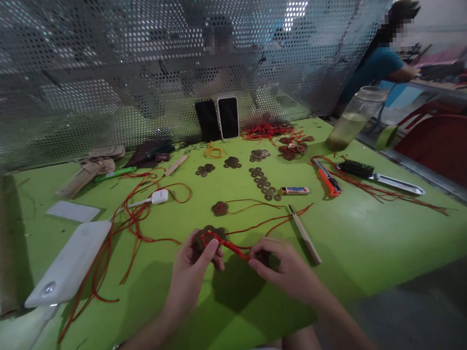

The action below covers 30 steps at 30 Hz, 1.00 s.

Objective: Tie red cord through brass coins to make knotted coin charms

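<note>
In the head view, my left hand [200,255] grips a ring of dark coins [216,230] laced with red cord, its thumb pressed on the cord. A thick braided red cord [232,246] runs from the coins to the right. My right hand [277,260] pinches the far end of this braid, its fingertips closed. Loose red strands trail from the work across the green table. Just beyond lies a smaller coin cluster [220,208] with its own red cord. A pale pointed tool [305,236] rests beside my right hand.
Coin piles [262,183] lie mid-table near a lighter [294,190], an orange cutter [327,179] and a black-bristled brush [379,176]. A glass jar [352,120] stands back right. Red cords [133,214] and a white power bank [70,265] lie left. Two phones [228,118] lean against a perforated metal screen [137,61].
</note>
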Tool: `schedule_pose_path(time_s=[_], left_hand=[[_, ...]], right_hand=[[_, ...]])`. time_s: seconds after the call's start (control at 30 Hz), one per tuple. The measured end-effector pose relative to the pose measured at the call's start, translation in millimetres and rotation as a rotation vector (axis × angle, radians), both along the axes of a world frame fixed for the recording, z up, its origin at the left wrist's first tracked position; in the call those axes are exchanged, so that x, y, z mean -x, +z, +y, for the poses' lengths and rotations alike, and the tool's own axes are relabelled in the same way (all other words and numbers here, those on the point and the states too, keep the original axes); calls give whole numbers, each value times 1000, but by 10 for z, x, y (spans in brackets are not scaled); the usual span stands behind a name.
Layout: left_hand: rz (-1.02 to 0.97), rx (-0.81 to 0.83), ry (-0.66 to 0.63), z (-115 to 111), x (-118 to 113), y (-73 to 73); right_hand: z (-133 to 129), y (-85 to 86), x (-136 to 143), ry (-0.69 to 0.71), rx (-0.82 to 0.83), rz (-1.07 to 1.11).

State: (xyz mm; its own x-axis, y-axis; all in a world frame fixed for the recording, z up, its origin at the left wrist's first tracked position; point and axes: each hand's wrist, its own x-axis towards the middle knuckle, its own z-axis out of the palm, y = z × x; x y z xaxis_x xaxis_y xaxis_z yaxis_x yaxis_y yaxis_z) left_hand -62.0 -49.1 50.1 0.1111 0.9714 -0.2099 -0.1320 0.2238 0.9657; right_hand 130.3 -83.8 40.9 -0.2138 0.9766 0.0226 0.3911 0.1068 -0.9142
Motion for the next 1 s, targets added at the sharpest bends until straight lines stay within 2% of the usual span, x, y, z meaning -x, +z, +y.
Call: schedule_pose_path(time_s=[0.27, 0.43, 0.57, 0.67, 0.73, 0.83, 1.0], left_hand=[[-12, 4, 71, 57, 44, -7], [-25, 13, 77, 80, 35, 1], [-40, 32, 49, 87, 47, -11], [-37, 100, -26, 99, 59, -48], [-33, 162, -111, 109, 55, -69], [16, 197, -240, 118, 26, -63], [98, 150, -279, 116, -26, 5]], right_hand=[[-49, -20, -123, 29, -42, -35], [-55, -47, -149, -13, -90, -52], [-55, -126, -155, -29, -143, -36], [-94, -122, -172, -47, -216, -3], [-146, -38, -211, -57, -281, 17], [-218, 205, -352, -93, -376, 19], [-163, 575, -827, -95, -469, -138]])
